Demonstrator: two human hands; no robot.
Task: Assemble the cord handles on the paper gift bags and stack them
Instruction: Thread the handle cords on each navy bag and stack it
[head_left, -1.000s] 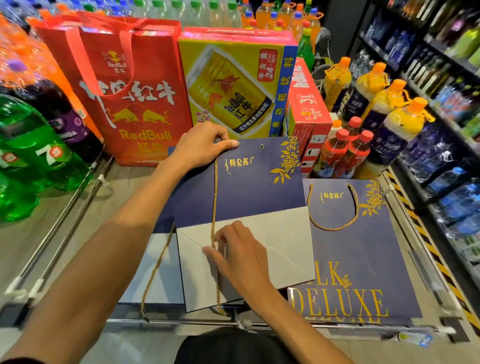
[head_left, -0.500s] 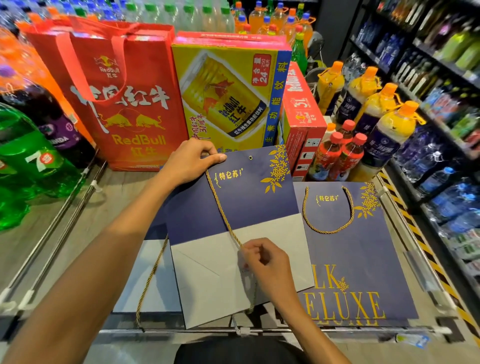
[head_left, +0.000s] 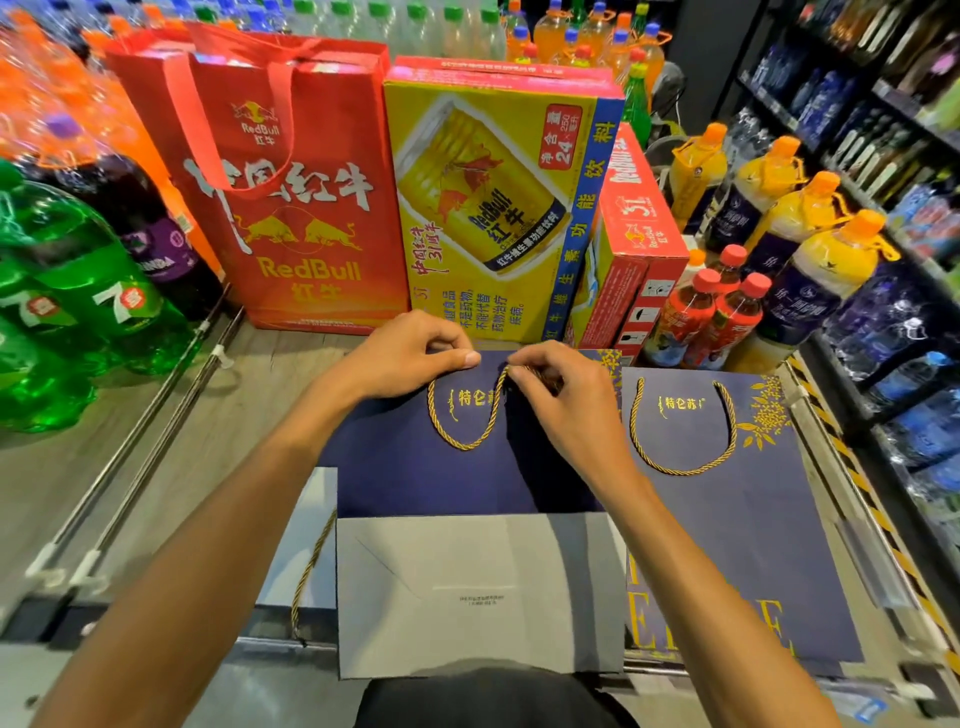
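A flat navy gift bag (head_left: 415, 478) with its grey folded base toward me lies in front of me. A gold cord (head_left: 462, 439) loops down from its top edge. My left hand (head_left: 410, 358) grips the bag's top edge at the left end of the cord. My right hand (head_left: 561, 395) pinches the cord's free end at the top edge, near the right hole. To the right lies a second navy bag (head_left: 727, 519) with its gold cord handle (head_left: 680, 462) fitted. Another loose gold cord (head_left: 311, 566) trails beside a bag underneath on the left.
A red RedBull bag (head_left: 291, 208), a yellow drink carton (head_left: 493, 208) and a red box (head_left: 639, 228) stand behind the bags. Green bottles (head_left: 67, 291) crowd the left, orange-capped bottles (head_left: 800, 249) the right. Metal rails (head_left: 156, 415) edge the wooden surface (head_left: 218, 441).
My right hand left the grey base and carried the cord end up to the bag's top edge. The cord, once straight down the bag, now hangs in a short loop.
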